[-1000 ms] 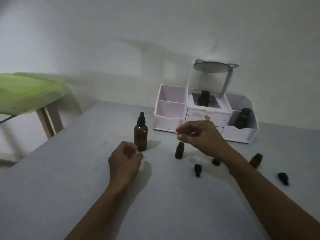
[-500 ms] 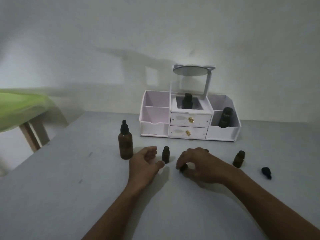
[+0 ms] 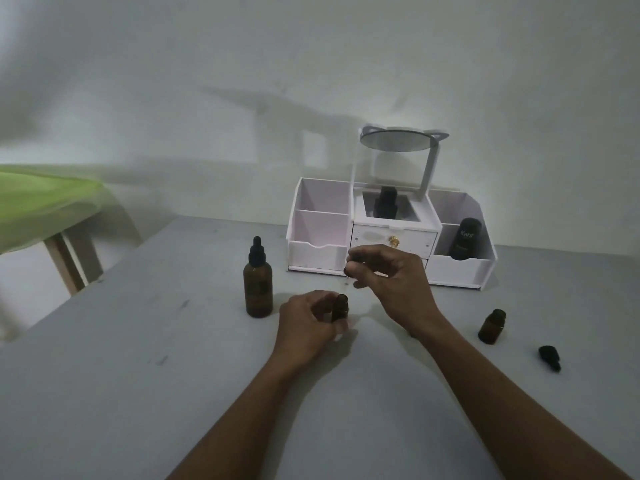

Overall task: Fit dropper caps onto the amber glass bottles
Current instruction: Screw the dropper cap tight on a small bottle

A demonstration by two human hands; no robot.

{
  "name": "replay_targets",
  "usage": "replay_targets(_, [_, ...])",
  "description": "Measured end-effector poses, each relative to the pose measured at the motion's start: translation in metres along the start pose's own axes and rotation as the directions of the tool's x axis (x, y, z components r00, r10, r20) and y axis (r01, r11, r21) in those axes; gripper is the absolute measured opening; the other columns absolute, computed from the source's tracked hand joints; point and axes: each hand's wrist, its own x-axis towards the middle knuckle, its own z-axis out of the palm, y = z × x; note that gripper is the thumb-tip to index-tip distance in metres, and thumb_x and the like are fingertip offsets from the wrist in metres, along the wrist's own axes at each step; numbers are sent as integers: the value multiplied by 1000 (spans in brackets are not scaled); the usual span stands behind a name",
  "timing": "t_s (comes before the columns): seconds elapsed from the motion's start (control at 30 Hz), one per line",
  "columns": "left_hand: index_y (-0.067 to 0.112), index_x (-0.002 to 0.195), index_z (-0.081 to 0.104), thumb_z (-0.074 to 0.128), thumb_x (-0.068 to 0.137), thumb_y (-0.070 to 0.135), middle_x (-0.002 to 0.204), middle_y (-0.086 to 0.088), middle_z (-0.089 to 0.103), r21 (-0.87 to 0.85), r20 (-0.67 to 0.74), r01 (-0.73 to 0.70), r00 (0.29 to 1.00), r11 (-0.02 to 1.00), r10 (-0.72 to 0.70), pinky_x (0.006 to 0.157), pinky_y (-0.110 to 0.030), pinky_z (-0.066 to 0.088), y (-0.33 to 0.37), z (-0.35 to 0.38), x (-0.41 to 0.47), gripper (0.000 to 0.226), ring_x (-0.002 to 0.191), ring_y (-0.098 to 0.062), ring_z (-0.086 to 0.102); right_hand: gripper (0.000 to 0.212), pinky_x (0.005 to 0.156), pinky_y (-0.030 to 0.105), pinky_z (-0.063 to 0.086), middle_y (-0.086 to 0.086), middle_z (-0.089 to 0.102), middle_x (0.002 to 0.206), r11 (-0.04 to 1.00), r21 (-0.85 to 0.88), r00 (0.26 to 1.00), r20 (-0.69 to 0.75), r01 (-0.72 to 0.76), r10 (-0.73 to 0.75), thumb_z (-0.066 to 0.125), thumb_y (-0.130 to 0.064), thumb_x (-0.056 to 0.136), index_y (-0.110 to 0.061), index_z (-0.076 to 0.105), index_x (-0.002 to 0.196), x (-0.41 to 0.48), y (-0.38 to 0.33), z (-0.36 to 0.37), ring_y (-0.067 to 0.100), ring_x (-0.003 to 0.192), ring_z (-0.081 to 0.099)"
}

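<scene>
My left hand [image 3: 306, 322] grips a small uncapped amber bottle [image 3: 339, 308] standing on the grey table [image 3: 138, 393]. Just above it, my right hand [image 3: 388, 280] pinches a small black dropper cap [image 3: 348, 270] between the fingertips, with a thin glass pipette hanging down from it. A taller amber bottle [image 3: 258, 287] with a black dropper cap on stands to the left. Another small open amber bottle [image 3: 491, 326] stands to the right, with a loose black dropper cap [image 3: 550, 357] lying beyond it.
A white desk organiser [image 3: 388, 233] with two drawers, open compartments and a tilted round mirror sits at the back against the wall; dark bottles stand in its middle and right bins. A green-topped wooden table [image 3: 45, 206] lies off to the left.
My right hand picked a dropper cap off the table and lifted it above the small bottle. My left hand closed around that bottle.
</scene>
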Motion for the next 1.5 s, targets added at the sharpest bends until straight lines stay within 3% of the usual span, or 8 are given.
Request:
replay_targets(0.13, [20, 113, 69, 79, 76, 17, 113, 5, 70, -23, -4, -26, 1000, 999, 26, 93, -20, 47, -1, 0, -1, 39, 89, -1, 62, 22, 74, 26, 62, -3, 76, 94, 1000, 20, 1000, 23, -14, 14, 76, -21, 86, -13, 76, 106, -1, 8, 5, 12, 76, 75])
replay_targets(0.47, [24, 110, 70, 75, 80, 20, 109, 6, 71, -1, -11, -53, 999, 999, 53, 90, -26, 52, -4, 1, -2, 30, 93, -8, 67, 18, 70, 5, 51, -19, 71, 87, 997, -81, 998, 63, -12, 17, 79, -26, 82, -23, 77, 99, -18, 29, 23, -7, 83, 68])
replay_targets(0.67, [23, 107, 72, 76, 79, 21, 105, 5, 72, -1, -14, -57, 998, 998, 57, 91, -32, 54, -6, 1, -2, 29, 93, -10, 68, 17, 74, 11, 55, -10, 74, 85, 999, -23, 1000, 18, -22, 23, 83, -25, 78, -19, 75, 92, -19, 32, 24, 2, 81, 71])
replay_targets(1.03, [25, 102, 73, 76, 78, 22, 97, 9, 74, 9, -36, -60, 998, 998, 60, 81, -33, 59, -12, 3, 2, 25, 84, -6, 69, 42, 73, 22, 60, -7, 72, 90, 1000, 6, 1000, 10, -4, 4, 88, -33, 70, -24, 74, 109, -24, 37, 27, 7, 87, 69])
replay_targets(1.13, [28, 104, 72, 78, 77, 27, 98, 13, 73, -13, -37, -18, 999, 1000, 18, 78, -34, 59, -13, 6, 0, 27, 85, -7, 69, 44, 80, 23, 60, -10, 72, 104, 998, 59, 999, 41, 22, -25, 84, -22, 77, -26, 70, 119, -27, 39, 26, 7, 99, 68])
replay_targets(1.23, [26, 106, 72, 77, 77, 23, 102, 12, 73, -57, -19, -11, 1000, 998, 10, 82, -35, 58, -12, 5, 0, 30, 88, -9, 69, 35, 79, 26, 60, -10, 75, 99, 998, 51, 998, 38, 39, -41, 81, -11, 79, -22, 75, 112, -26, 39, 26, 8, 93, 71])
replay_targets(1.33, [23, 109, 72, 75, 80, 19, 105, 6, 73, -27, -24, -38, 999, 999, 37, 86, -34, 56, -10, 2, 0, 29, 91, -10, 68, 34, 73, 22, 58, -10, 73, 92, 998, 41, 999, 3, 38, -38, 88, -22, 72, -21, 76, 103, -24, 38, 27, 8, 86, 69])
replay_targets(1.5, [24, 105, 72, 77, 78, 19, 99, 9, 73, -115, -21, 22, 999, 993, -24, 70, -33, 61, -6, 5, -6, 28, 82, -11, 70, 37, 85, 25, 59, -13, 72, 106, 994, 94, 998, 33, 54, -57, 78, -9, 81, -25, 72, 114, -28, 43, 29, 8, 103, 67])
